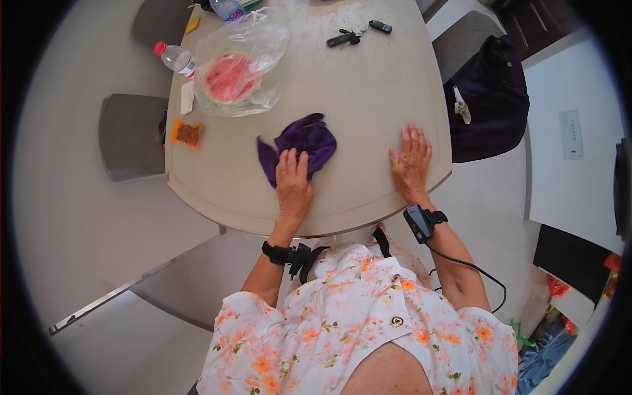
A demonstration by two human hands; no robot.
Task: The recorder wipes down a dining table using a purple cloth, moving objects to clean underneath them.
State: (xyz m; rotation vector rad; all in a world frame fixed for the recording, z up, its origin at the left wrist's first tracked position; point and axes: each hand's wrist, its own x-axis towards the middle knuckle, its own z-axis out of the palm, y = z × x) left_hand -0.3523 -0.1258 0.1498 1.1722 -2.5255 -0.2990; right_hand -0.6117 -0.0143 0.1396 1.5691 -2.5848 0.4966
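Observation:
A crumpled purple cloth [315, 139] lies bunched on the pale tabletop. On its near edge rests my left hand [293, 183], palm down, the fingers stretched out over the folds and slightly apart. Its thumb is hidden. My right hand [411, 164] lies flat on the bare tabletop near the right edge, fingers extended, thumb held out to the side, nothing in it.
A cut watermelon [232, 78] sits in a clear plastic bag at the far left, beside a red-capped bottle [178, 59]. An orange snack packet [187, 133] lies near the left edge, keys [349, 38] at the back. Chairs [131, 137] flank the table [368, 99].

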